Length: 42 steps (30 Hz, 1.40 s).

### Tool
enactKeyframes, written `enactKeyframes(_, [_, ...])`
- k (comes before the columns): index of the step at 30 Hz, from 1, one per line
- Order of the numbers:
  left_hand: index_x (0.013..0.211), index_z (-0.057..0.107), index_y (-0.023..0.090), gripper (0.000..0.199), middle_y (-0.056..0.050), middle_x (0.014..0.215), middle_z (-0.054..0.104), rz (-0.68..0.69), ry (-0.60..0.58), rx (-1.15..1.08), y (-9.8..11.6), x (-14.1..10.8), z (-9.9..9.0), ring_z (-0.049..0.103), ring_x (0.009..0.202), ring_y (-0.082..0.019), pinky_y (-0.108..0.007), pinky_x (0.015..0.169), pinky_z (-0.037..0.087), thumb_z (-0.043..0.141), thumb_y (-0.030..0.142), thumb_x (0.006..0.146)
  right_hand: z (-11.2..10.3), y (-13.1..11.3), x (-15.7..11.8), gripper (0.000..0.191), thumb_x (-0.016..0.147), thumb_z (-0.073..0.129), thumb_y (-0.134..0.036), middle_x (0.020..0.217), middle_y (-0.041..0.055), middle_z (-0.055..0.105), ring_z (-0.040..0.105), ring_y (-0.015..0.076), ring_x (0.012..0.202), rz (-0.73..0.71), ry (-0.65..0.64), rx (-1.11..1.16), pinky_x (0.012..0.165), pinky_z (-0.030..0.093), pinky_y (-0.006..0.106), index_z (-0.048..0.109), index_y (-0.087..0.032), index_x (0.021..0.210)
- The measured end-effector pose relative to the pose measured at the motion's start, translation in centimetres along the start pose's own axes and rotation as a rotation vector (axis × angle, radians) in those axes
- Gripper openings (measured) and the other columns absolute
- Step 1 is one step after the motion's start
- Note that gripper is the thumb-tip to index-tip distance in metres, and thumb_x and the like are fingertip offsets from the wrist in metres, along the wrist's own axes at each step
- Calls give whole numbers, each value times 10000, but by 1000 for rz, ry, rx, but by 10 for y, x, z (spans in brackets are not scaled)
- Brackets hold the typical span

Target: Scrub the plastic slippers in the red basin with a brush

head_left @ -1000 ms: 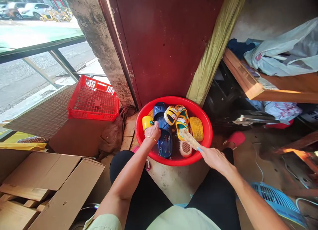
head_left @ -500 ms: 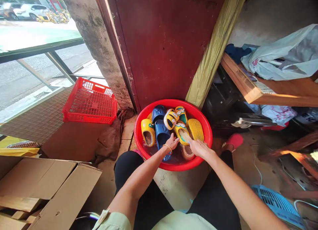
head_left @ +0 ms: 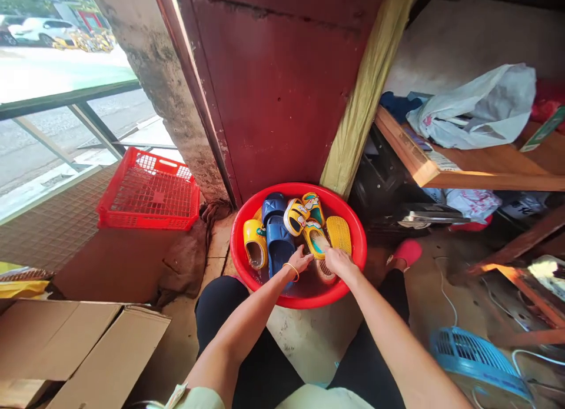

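A round red basin (head_left: 353, 268) stands on the floor in front of my knees, with water and several small slippers in it. My left hand (head_left: 299, 260), with a thin bangle at the wrist, grips the near end of a yellow and green slipper (head_left: 314, 239). My right hand (head_left: 339, 260) is curled palm down just right of it, over the same slipper and a brown-soled one (head_left: 325, 272). Whatever it holds is hidden under the palm. A blue slipper (head_left: 278, 247) and a yellow one (head_left: 255, 250) lie to the left.
A red plastic crate (head_left: 148, 191) sits at the left by the doorway. Flattened cardboard (head_left: 88, 350) lies at the lower left and a blue fan (head_left: 477, 356) at the lower right. A wooden shelf (head_left: 441, 168) with a plastic bag (head_left: 481, 109) juts out at the right.
My left hand left the blue slipper and moved right to the yellow and green one. My right hand, which held a scrub brush in the open, came down onto that slipper; the brush is no longer visible.
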<state>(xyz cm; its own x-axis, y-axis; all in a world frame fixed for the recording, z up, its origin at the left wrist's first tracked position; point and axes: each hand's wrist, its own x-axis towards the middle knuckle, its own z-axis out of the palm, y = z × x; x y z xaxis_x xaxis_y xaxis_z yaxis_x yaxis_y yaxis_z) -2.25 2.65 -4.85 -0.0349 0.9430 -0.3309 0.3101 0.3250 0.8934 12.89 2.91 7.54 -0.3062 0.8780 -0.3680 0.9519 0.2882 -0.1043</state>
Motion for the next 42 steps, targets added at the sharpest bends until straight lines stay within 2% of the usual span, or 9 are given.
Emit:
enactKeyframes(6, [1541, 362, 84, 708, -230, 1526, 474, 22, 153, 91, 29, -7, -6, 468, 1420, -303, -392, 1139, 425, 494, 500, 983, 13, -18, 3, 432, 990, 377, -220, 1101, 142, 761, 729, 217, 998, 7, -42, 201, 810, 504, 268, 586, -169, 1364])
enactKeyframes(9, [1510, 434, 126, 646, -203, 1594, 384, 235, 216, 260, 40, -16, -3, 297, 1517, -307, -473, 1225, 295, 486, 497, 984, 21, -25, -10, 445, 1024, 309, -240, 1055, 94, 772, 745, 173, 858, 9, -63, 267, 745, 497, 233, 529, -196, 1408])
enactKeyframes(13, [1368, 599, 197, 443, -118, 1461, 580, 566, 105, 499, 42, -24, -4, 386, 1480, -238, -530, 1277, 113, 402, 402, 1028, 30, -27, -37, 439, 1006, 372, -238, 1152, 169, 746, 728, 230, 1004, -18, -75, 294, 792, 484, 265, 527, -168, 1411])
enactKeyframes(23, [1203, 735, 232, 358, -72, 1184, 754, 244, -40, 468, 29, -6, -20, 686, 1151, -228, -300, 983, 507, 469, 367, 1005, -9, 41, -89, 454, 1019, 370, -337, 1131, 76, 759, 701, 259, 1043, -159, -154, 137, 859, 475, 324, 558, -323, 1432])
enactKeyframes(28, [1241, 702, 177, 373, -71, 1140, 767, 388, -70, 181, 32, -16, -32, 712, 1059, -211, -307, 942, 545, 462, 308, 987, -30, 54, -97, 476, 1024, 349, -444, 1067, 64, 757, 693, 241, 944, -261, -192, 314, 805, 490, 304, 612, -309, 1398])
enactKeyframes(31, [1392, 582, 189, 445, -85, 1237, 729, 540, 11, 196, 40, -29, -29, 656, 1196, -227, -371, 1060, 503, 474, 294, 974, -34, 80, -100, 540, 998, 386, -511, 842, 34, 711, 647, 179, 709, -197, -210, 468, 660, 484, 261, 586, -267, 1436])
enactKeyframes(36, [1523, 404, 179, 542, -135, 1594, 406, 842, 213, 314, 46, -35, -7, 307, 1517, -254, -483, 1256, 263, 407, 318, 999, -17, 110, -85, 667, 929, 466, -538, 757, -1, 618, 459, 97, 475, -65, -78, 708, 453, 381, 224, 494, -204, 1506])
enactKeyframes(40, [1586, 264, 147, 648, -178, 1690, 122, 860, 249, 356, 39, -26, 7, 105, 1570, -308, -541, 1250, 235, 421, 344, 990, -4, 115, -75, 752, 890, 489, -589, 732, -12, 605, 435, 89, 427, -25, 28, 816, 416, 365, 226, 458, -181, 1522])
enactKeyframes(42, [1581, 293, 148, 636, -179, 1678, 179, 860, 179, 436, 35, -22, 8, 134, 1565, -310, -537, 1246, 239, 430, 330, 987, -2, 121, -75, 804, 882, 458, -634, 731, -5, 615, 435, 93, 396, 52, 89, 870, 380, 343, 229, 427, -171, 1539])
